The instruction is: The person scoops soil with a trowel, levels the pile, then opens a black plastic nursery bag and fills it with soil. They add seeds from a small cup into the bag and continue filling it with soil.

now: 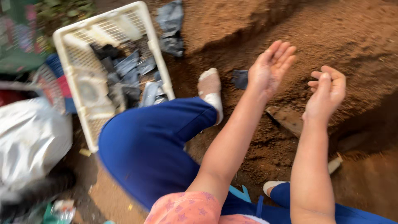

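Sleeve: pink cloth with small star shapes (186, 209) sits closest to the lens, at the bottom edge, well below the white crate.
Left fingers: spread and straight (282, 52), palm turned up, gripping nothing.
Left hand: the left hand (269, 68) hangs over the brown soil, right of the white crate and just beside the small dark bag.
Right fingers: loosely curled inward (327, 76), with nothing visible between them.
Right hand: the right hand (327, 93) is held farther right from the crate than the left, apart from it, also above soil.
Small dark bag: 1 flat black bag (239, 79) lies on the soil between the crate and the left hand, touching neither.
White crate: a slotted plastic crate (70, 62) rests tilted on the ground, holding a heap of dark bags (126, 74).
Foot: a pale foot (210, 89) rests on the soil just right of the crate, at the end of a blue trouser leg (153, 145).
Soil: loose reddish-brown earth (315, 33) fills everything right of the crate.
White sack: a blurred pale sack (31, 141) lies left of the crate.
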### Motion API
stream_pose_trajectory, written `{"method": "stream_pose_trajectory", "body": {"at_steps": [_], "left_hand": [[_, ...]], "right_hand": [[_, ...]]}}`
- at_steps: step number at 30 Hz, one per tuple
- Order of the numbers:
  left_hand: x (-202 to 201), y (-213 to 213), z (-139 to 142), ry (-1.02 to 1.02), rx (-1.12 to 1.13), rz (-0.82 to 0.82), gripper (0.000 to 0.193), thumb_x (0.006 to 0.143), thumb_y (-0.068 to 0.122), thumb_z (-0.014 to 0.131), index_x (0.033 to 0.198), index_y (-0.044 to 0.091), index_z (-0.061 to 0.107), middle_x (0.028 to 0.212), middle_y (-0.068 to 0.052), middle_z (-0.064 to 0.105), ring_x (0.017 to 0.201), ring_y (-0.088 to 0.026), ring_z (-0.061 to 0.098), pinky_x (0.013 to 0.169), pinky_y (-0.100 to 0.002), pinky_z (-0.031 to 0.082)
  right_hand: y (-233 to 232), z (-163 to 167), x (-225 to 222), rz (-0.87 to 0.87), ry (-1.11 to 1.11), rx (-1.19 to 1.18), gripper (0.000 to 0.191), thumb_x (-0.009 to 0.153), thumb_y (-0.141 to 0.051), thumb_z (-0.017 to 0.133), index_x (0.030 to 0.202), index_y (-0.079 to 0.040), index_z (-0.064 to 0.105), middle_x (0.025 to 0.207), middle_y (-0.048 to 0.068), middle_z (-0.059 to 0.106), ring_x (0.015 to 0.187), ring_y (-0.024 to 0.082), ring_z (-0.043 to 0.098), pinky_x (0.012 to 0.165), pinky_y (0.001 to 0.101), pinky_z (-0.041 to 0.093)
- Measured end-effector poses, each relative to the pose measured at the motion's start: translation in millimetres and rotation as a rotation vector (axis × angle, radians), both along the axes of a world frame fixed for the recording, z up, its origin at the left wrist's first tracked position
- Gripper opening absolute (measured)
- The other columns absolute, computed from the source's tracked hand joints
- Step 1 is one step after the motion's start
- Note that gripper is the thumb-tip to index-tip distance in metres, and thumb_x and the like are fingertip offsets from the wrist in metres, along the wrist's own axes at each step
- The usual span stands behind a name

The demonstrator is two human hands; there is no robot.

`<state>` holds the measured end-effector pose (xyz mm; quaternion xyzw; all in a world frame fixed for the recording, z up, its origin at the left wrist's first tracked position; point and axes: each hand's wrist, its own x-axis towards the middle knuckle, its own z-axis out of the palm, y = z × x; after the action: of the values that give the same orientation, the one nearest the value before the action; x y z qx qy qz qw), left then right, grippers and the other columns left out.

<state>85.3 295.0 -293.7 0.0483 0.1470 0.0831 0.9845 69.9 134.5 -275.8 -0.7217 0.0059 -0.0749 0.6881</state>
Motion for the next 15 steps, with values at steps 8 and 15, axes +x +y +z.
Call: {"method": "stream_pose_trajectory", "body": {"at_steps": [8, 15], "left_hand": [[-83, 61, 106, 0.006, 0.348, 0.214, 0.042, 0.119, 0.019, 0.034, 0.149, -0.008, 0.047, 0.137, -0.023, 0.059, 0.125, -0.031, 0.059, 0.109, -0.044, 0.050], [-154, 78, 138, 0.073, 1.233, 0.538, 0.035, 0.114, 0.024, 0.049, 0.126, -0.006, 0.064, 0.114, -0.021, 0.071, 0.102, -0.030, 0.072, 0.093, -0.042, 0.058]], "right_hand": [[100, 86, -57, 0.286, 0.217, 0.547, 0.023, 0.111, -0.022, 0.053, 0.126, -0.008, 0.062, 0.116, 0.006, 0.069, 0.097, 0.014, 0.065, 0.088, 0.0311, 0.055], [176, 104, -82, 0.620, 0.403, 0.924, 0.043, 0.116, -0.028, 0.038, 0.133, 0.007, 0.057, 0.128, 0.020, 0.065, 0.115, 0.028, 0.069, 0.106, 0.0389, 0.057]]}}
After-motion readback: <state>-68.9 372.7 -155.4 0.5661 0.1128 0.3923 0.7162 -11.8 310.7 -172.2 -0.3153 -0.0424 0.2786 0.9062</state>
